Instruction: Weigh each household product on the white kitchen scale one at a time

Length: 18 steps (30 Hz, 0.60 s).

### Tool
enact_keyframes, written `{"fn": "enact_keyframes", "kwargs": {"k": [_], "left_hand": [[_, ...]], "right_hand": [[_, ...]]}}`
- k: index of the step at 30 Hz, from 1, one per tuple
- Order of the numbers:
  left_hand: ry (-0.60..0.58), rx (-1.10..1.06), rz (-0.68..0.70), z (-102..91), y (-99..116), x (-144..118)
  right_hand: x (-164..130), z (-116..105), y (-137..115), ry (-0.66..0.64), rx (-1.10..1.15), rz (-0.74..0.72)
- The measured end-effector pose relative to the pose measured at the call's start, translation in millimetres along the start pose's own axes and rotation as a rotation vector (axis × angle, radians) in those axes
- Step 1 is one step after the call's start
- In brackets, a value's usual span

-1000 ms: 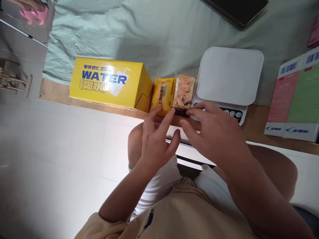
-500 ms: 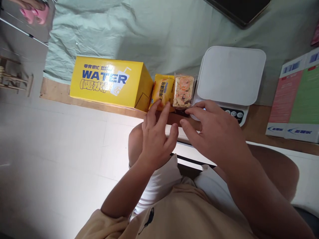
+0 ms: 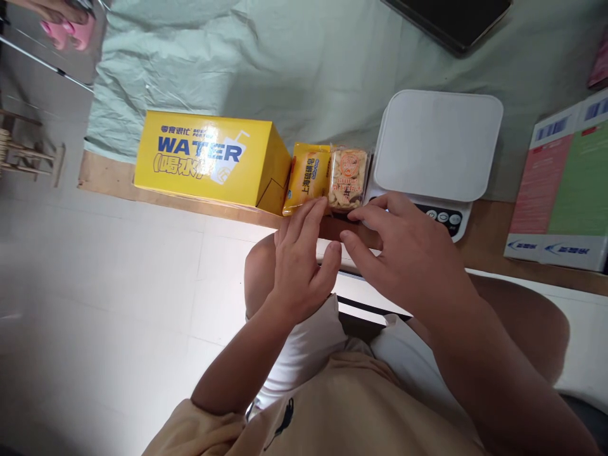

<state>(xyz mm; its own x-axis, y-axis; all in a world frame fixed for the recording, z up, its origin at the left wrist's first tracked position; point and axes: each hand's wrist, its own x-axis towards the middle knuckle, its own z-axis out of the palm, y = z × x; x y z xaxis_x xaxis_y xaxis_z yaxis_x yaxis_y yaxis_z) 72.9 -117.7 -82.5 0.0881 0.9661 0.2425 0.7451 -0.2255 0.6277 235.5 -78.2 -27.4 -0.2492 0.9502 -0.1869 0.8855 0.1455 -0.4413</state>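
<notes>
**Both hands settle 2 small packets at the table edge**

Since the earlier frames the yellow packet has been nudged upright and tight against the clear snack packet, and the left hand has drawn its fingers closer together.

Nearest the camera are the person's lap and beige shirt. Just beyond, the left hand sits at 6 o'clock of the yellow packet, fingers loosely spread, its fingertips touching the packet's near edge and gripping nothing. The right hand lies at 5 o'clock of the clear snack packet, fingers half curled and empty, with the index tip at that packet's near corner.

The 2 packets stand side by side and touching on the wooden table edge. A yellow box printed WATER lies at their 9 o'clock, a white scale at 3 o'clock.

Judged from this, the step in hand is aligning the packets; the next move seems to call for a light pinch on 1 packet without knocking its neighbour.

Farther off lie a pale green cloth and a dark tablet at 1 o'clock.
</notes>
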Motion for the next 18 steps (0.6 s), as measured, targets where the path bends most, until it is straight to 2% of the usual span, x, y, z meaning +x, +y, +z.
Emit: {"fn": "enact_keyframes", "kwargs": {"k": [2, 3, 4, 7, 8, 9, 10, 12, 15, 18], "left_hand": [[0.029, -0.04, 0.019, -0.3, -2, -2], [0.09, -0.051, 0.045, -1.4, -5, -3], [0.209, -0.053, 0.09, -3.7, -8, -4], [0.728, -0.013, 0.265, -20.0, -21, -3], [0.836, 0.0, 0.268, -28.4, -25, -2], [0.867, 0.019, 0.209, -37.4, -30, 0], [0.83, 0.053, 0.075, -46.3, -36, 3], [0.647, 0.121, -0.077, -60.2, -46, 8], [0.449, 0.161, -0.032, -64.7, -61, 15], [0.392, 0.183, -0.076, -56.3, -68, 22]], "right_hand": [[-1, 0, 1, 0.022, 0.013, -0.006], [-2, 0, 1, 0.041, 0.025, -0.008], [-3, 0, 2, 0.062, 0.041, -0.013], [-5, -3, 5, 0.127, 0.09, -0.036], [-5, -4, 6, 0.152, 0.103, -0.042], [-5, -4, 7, 0.176, 0.113, -0.045], [-5, -5, 8, 0.195, 0.122, -0.046], [-4, -7, 10, 0.22, 0.134, -0.04], [-2, -10, 12, 0.243, 0.15, -0.031], [0, -12, 13, 0.247, 0.169, -0.012]]}}
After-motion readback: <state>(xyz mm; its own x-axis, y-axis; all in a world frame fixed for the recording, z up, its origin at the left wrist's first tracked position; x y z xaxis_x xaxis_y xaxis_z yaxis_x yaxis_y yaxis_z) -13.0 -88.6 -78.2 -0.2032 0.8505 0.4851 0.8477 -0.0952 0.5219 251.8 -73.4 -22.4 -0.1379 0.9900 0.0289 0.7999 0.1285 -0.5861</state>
